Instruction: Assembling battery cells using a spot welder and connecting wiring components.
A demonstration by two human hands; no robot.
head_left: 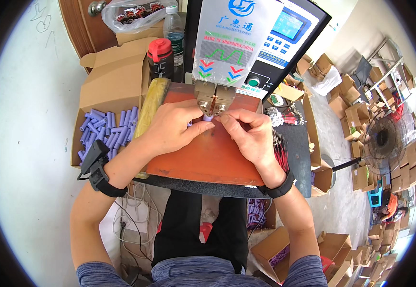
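Note:
A purple cylindrical battery cell (208,117) sits upright below the two copper-tipped electrodes of a spot welder (216,98). My left hand (181,124) is closed on the cell with thumb and fingers. Part of another purple cell (189,123) shows under the left fingers. Just right of the cell, my right hand (250,131) is pinched, its fingertips close to the electrodes. Whatever lies in that pinch is too small to make out. Both hands are above an orange-brown work board (193,165).
At left, a cardboard box (110,91) holds many purple cells. Behind stand a red-lidded bottle (160,57) and a water bottle (173,33). A yellow roll (151,107) edges the board. Red-and-black wire leads (281,150) lie at right, with a fan (384,138) beyond.

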